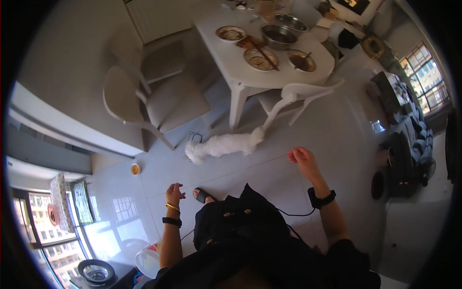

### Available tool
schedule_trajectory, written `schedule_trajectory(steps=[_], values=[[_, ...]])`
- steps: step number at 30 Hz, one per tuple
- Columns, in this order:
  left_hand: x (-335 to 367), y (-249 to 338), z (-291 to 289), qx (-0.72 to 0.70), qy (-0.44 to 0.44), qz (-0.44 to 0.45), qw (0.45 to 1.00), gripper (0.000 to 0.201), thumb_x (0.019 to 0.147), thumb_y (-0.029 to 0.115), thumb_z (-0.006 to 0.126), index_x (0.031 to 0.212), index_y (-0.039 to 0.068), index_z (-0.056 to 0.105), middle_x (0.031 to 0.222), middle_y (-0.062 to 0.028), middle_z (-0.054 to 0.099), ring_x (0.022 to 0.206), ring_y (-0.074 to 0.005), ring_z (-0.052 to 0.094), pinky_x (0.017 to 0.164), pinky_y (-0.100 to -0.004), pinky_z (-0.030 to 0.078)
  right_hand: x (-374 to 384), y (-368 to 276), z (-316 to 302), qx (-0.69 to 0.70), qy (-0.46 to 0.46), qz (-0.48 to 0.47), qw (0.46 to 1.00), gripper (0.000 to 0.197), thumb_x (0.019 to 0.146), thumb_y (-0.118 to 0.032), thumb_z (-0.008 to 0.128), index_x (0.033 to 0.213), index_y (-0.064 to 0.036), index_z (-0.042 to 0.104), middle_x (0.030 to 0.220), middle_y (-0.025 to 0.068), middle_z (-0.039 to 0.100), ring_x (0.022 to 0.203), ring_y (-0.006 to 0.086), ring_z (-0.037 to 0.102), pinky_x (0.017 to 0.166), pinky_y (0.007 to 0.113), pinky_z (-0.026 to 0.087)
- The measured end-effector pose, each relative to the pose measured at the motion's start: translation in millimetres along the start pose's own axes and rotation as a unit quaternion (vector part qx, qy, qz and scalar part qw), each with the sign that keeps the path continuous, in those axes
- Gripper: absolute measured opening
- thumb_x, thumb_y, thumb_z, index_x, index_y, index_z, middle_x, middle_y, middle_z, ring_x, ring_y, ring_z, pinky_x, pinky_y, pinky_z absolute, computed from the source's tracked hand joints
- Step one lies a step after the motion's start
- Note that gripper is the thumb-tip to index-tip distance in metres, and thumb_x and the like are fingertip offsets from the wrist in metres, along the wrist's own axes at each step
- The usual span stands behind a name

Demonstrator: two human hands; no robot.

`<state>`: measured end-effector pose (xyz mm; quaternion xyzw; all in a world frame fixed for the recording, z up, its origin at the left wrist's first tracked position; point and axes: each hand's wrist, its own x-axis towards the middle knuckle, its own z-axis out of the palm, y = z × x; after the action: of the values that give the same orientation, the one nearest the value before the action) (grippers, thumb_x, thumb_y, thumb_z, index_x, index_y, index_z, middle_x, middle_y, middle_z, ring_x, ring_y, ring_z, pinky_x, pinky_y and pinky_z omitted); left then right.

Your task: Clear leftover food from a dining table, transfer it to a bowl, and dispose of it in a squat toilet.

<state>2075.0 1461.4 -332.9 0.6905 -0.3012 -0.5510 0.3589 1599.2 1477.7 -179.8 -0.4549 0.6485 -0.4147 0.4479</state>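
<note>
My left hand [174, 193] hangs over the tiled floor at waist height, its fingers loosely bent and apart, holding nothing. A yellow bangle [172, 207] and a black band [172, 222] are on that wrist. My right hand [301, 156] is raised farther forward, its fingers curled in with nothing visible in them. Around its wrist sits a black strap with a device [321, 198], and a cable runs from it to my dark clothing. A small white dog [226, 146] is on the floor ahead, between and beyond my hands; neither touches it.
A white table [236, 67] ahead carries patterned plates [260, 59], a bowl [301, 61] and metal basins [279, 36]. White chairs [178, 103] stand around it. A small bowl [135, 169] lies on the floor at left. A washing machine [96, 273] is at lower left; a dark sofa [406, 139] at right.
</note>
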Motion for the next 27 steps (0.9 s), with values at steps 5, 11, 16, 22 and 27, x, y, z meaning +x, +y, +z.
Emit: schedule_trajectory(steps=[5, 11, 16, 22, 27], values=[[-9, 114, 79, 0.061, -0.058, 0.095, 0.992, 0.024, 0.086, 0.024, 0.045, 0.084, 0.004, 0.06, 0.048, 0.0007, 0.038, 0.036, -0.0093, 0.039, 0.054, -0.029, 0.051, -18, -15, -101, -0.044, 0.044, -0.002, 0.998, 0.02, 0.09, -0.016, 0.045, 0.088, 0.0009, 0.057, 0.081, 0.0052, 0.06, 0.074, 0.0111, 0.057, 0.071, 0.024, 0.047], [-29, 233, 151, 0.163, -0.11, 0.179, 0.964, 0.026, 0.087, 0.025, 0.044, 0.087, 0.005, 0.06, 0.048, 0.0044, 0.04, 0.034, -0.0042, 0.034, 0.048, -0.0254, 0.049, 21, -85, -213, -0.169, -0.02, -0.047, 0.984, 0.02, 0.089, -0.017, 0.047, 0.088, -0.0001, 0.057, 0.079, 0.0045, 0.06, 0.07, 0.0092, 0.055, 0.065, 0.023, 0.046], [-7, 250, 208, 0.077, -0.135, 0.199, 0.968, 0.016, 0.085, 0.024, 0.052, 0.089, 0.009, 0.052, 0.046, 0.007, 0.037, 0.037, -0.0017, 0.032, 0.047, -0.0239, 0.047, 108, -133, -238, -0.175, -0.012, -0.009, 0.985, 0.021, 0.086, -0.021, 0.05, 0.09, -0.0015, 0.058, 0.076, 0.0035, 0.06, 0.066, 0.0089, 0.056, 0.06, 0.021, 0.047], [21, 221, 266, -0.02, -0.15, 0.142, 0.978, 0.011, 0.08, 0.017, 0.057, 0.084, 0.007, 0.052, 0.055, 0.0038, 0.043, 0.047, -0.005, 0.043, 0.047, -0.0242, 0.05, 236, -110, -229, -0.137, 0.01, 0.065, 0.988, 0.02, 0.084, -0.022, 0.052, 0.09, -0.0036, 0.058, 0.073, 0.0038, 0.06, 0.06, 0.0097, 0.057, 0.052, 0.023, 0.048], [10, 192, 303, -0.01, -0.13, 0.074, 0.989, 0.013, 0.079, 0.016, 0.06, 0.083, 0.004, 0.055, 0.059, -0.0001, 0.052, 0.047, -0.0057, 0.047, 0.048, -0.023, 0.05, 348, -71, -232, -0.139, 0.024, 0.107, 0.984, 0.016, 0.082, -0.019, 0.053, 0.087, -0.0041, 0.057, 0.07, 0.0042, 0.059, 0.057, 0.0117, 0.057, 0.05, 0.025, 0.049]])
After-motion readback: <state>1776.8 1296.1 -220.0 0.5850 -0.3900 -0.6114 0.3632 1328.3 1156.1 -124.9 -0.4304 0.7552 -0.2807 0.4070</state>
